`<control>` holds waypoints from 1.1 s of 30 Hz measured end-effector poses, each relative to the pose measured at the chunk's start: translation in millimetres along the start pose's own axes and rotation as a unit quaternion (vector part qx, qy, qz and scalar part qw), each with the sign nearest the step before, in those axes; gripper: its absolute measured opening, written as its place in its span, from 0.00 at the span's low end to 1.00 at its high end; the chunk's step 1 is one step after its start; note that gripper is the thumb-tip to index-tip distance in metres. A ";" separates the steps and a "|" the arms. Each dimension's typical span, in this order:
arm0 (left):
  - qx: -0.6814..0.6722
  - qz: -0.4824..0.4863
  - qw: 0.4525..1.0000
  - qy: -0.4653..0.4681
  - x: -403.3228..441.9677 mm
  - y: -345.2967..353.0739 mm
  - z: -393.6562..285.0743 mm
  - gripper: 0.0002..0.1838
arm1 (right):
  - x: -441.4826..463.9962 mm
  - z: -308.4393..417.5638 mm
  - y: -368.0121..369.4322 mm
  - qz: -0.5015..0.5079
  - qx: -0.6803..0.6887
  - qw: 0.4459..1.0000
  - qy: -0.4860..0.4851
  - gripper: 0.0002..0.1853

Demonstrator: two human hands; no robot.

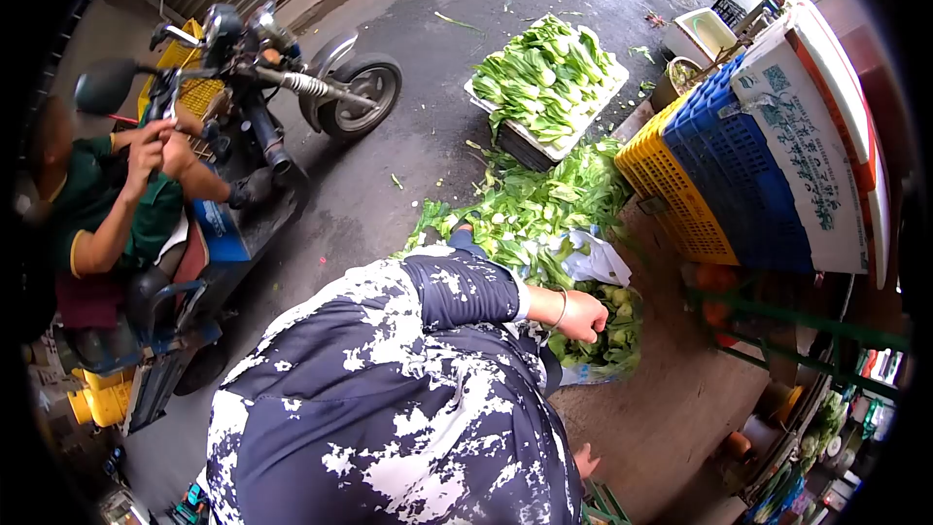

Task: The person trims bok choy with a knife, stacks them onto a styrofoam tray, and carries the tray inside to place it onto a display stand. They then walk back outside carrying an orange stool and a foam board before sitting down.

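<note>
Crates [724, 160] stand near bagged greens [620, 335] beneath the fisted left grip [577, 316]; clothing [389, 418] half-hides the right grip [585, 460], state unclear.

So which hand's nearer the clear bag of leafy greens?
Left. The left hand is over the clear bag, fingers curled; contact can't be made out. The right hand, mostly hidden behind the patterned clothing, is farther off, lower in the view.

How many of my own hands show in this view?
2: your left hand by the bagged greens, and your right hand beside your shirt, partly hidden.
</note>
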State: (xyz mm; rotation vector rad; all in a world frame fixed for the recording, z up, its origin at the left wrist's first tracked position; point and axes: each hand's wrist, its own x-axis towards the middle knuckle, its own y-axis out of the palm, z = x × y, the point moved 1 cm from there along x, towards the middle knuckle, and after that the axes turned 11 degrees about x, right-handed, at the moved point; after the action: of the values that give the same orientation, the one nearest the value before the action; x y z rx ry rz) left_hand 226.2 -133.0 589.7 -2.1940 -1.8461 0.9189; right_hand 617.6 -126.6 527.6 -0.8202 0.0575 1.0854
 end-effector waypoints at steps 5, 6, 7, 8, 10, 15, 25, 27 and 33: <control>-0.005 0.001 1.000 0.001 -1.7 -3.8 -3.5 0.19 | 39.8 -78.7 55.9 0.197 -0.069 0.977 -0.041 0.29; -0.003 0.002 1.000 0.001 0.9 -2.9 -0.5 0.19 | 40.3 -91.7 61.5 0.204 -0.059 0.977 -0.013 0.29; -0.010 0.003 1.000 -0.001 4.0 -2.5 1.3 0.19 | 37.0 -93.4 68.1 0.206 -0.047 0.977 0.014 0.29; -0.018 0.003 1.000 0.004 7.3 -0.8 0.5 0.19 | 33.7 -93.4 72.2 0.208 -0.036 0.977 0.040 0.28; -0.012 0.002 1.000 0.009 9.6 -2.5 -2.1 0.19 | 26.8 -85.2 77.2 0.206 -0.003 0.975 0.082 0.28; 0.009 0.036 0.999 0.024 18.3 2.9 -12.8 0.19 | 11.5 -81.1 62.4 0.171 0.079 0.966 0.177 0.27; 0.091 0.153 0.980 0.083 23.3 24.4 -30.2 0.20 | -46.6 -125.0 41.3 0.116 0.197 0.920 0.319 0.25; 0.096 0.157 0.979 0.086 23.5 27.1 -31.5 0.20 | -57.2 -132.6 39.6 0.111 0.211 0.912 0.335 0.25; 0.120 0.188 0.969 0.106 21.0 33.9 -32.4 0.19 | -77.5 -140.7 39.3 0.108 0.241 0.892 0.368 0.24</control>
State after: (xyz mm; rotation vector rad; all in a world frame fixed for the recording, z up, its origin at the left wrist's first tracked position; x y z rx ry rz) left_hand 273.3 -112.7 592.4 -2.4147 -1.1797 0.8699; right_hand 595.5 -264.0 438.1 -0.7349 1.0418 0.8512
